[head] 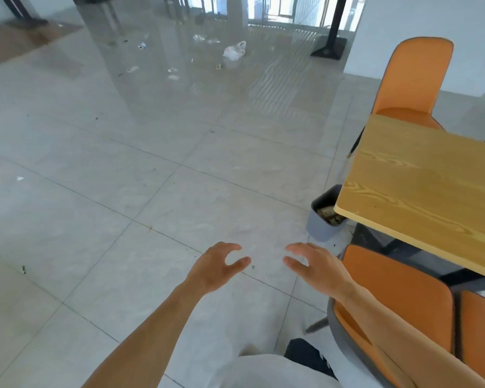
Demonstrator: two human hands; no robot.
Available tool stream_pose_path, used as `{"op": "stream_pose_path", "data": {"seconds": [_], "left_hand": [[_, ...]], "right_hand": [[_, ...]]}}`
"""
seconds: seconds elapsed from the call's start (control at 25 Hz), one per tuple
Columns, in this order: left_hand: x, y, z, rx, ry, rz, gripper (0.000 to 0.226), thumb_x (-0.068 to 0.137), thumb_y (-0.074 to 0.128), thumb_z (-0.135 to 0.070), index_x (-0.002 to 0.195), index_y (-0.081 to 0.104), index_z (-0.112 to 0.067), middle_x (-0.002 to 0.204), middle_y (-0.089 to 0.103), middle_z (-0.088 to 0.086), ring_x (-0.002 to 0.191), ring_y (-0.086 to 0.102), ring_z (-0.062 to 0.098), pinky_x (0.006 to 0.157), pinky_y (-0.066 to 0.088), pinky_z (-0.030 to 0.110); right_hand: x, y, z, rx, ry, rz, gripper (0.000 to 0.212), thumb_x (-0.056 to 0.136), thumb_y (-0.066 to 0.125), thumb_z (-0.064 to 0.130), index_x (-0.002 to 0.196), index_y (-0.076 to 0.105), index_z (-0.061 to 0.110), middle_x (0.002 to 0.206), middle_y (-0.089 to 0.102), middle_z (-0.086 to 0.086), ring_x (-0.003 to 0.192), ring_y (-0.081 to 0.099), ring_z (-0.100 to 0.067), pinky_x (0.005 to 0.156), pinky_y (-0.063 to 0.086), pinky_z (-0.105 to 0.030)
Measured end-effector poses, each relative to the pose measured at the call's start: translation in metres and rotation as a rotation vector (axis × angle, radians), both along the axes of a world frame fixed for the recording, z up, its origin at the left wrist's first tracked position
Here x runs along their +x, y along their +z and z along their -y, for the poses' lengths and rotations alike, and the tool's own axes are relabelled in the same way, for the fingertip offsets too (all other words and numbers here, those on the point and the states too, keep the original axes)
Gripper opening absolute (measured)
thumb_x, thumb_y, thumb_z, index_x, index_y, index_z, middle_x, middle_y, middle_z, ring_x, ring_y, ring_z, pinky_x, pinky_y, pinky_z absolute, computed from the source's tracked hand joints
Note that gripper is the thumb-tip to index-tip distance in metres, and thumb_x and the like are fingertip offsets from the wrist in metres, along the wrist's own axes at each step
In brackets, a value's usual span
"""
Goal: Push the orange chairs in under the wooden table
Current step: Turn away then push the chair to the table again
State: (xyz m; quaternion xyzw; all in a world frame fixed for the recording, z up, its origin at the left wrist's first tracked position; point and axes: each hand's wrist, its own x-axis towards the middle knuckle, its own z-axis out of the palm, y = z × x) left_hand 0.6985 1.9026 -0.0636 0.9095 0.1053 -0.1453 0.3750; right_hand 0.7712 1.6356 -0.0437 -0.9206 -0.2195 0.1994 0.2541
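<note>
Closest to the camera is a bit of white shirt and dark trousers at the bottom edge, then two bare forearms reaching out over the floor. The left hand (217, 266) and right hand (315, 266) both hang in the air with fingers spread and slightly curled, gripping nothing and touching nothing.

Chair count: three orange ones that I can see. Two sit side by side at the near edge of the wooden table (420, 189), the near left chair (395, 298) right under the right forearm and the near right chair (480, 331) cut off by the frame. Both have smooth padded orange backs with a grey shell on the outside. The far chair (415, 79) stands at the opposite side, rounded back, its seat tucked partly under the tabletop.

The table is one light slab with bold grain lines and a thin pale edge. One grey rounded bin (324, 219) stands at its corner, half under it, with scraps inside. The floor (151, 191) is glossy pale square tile, and a white plastic bag (235, 50) plus small litter lies far off.
</note>
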Motion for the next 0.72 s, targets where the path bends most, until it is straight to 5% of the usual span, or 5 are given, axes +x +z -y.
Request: {"op": "stream_pose_path", "data": {"seconds": [0.72], "left_hand": [[0.384,0.028,-0.082,0.006,0.004,0.067,0.062,0.082,0.048,-0.076,0.128,0.057,-0.036,0.135,0.054,-0.019,0.124,0.048,0.003,0.105,0.041,0.034]], "right_hand": [[0.375,0.018,-0.073,0.049,-0.112,0.096,0.042,0.091,0.045,0.06,0.125,0.056,0.037,0.12,0.061,0.013,0.114,0.054,-0.01,0.094,0.046,-0.037]]}}
